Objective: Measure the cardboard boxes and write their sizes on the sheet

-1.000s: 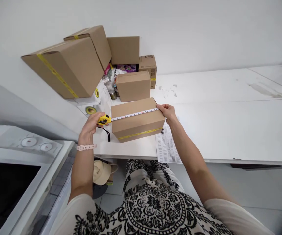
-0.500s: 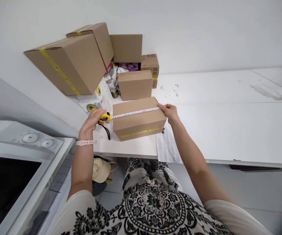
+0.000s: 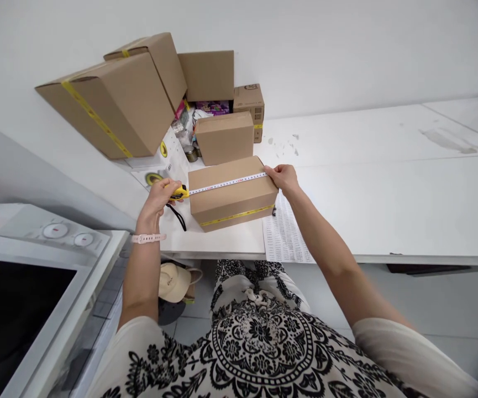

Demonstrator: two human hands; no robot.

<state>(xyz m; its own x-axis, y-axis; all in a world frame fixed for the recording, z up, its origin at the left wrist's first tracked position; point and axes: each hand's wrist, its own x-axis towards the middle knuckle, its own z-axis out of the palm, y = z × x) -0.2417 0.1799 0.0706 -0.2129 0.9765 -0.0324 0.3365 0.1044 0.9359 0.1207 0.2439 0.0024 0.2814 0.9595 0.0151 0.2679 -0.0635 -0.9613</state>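
A closed cardboard box [image 3: 234,200] with a yellow tape stripe lies on the white table [image 3: 388,210] in front of me. A white measuring tape blade [image 3: 227,183] is stretched across the box's top from left to right. My left hand [image 3: 158,200] is closed on the yellow tape measure case [image 3: 178,192] at the box's left end; a black wrist strap hangs below it. My right hand [image 3: 283,178] pinches the blade's free end against the box's right top edge.
Several more cardboard boxes [image 3: 114,105] are stacked at the back left against the wall, with packets among them. A printed sheet [image 3: 285,237] lies right of the box at the table's front edge. A white appliance [image 3: 27,276] stands at my left; a cap [image 3: 173,282] lies under the table.
The tape stays stretched across the box with both hands at its ends. The whole scene has shifted slightly up and left in view as my head moved.
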